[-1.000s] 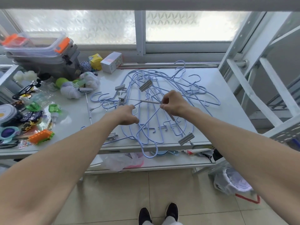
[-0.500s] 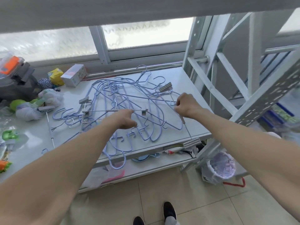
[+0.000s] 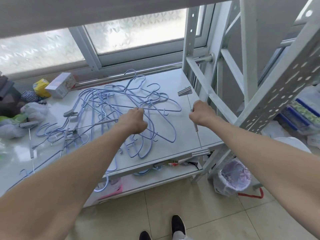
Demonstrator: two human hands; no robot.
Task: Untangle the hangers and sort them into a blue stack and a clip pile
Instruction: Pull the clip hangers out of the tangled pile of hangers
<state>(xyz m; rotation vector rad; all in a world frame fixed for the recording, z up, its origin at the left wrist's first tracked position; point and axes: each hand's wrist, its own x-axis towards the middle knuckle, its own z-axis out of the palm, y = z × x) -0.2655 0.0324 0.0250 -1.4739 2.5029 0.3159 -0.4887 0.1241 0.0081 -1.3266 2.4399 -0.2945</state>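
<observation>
Hangers [image 3: 121, 94] of blue wire are piled in a tangle in the middle of the table [image 3: 183, 129]. The left hand [image 3: 134, 121] is curled over them, but what is held cannot be told. A clip hanger [image 3: 198, 137] is gripped by the right hand [image 3: 201, 112] at the right edge. More clip hangers [image 3: 69, 113] are seen at the left

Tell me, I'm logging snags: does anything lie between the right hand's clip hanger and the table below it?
Nothing visible does: the clip hanger in the right hand is apart from the blue hangers.
</observation>
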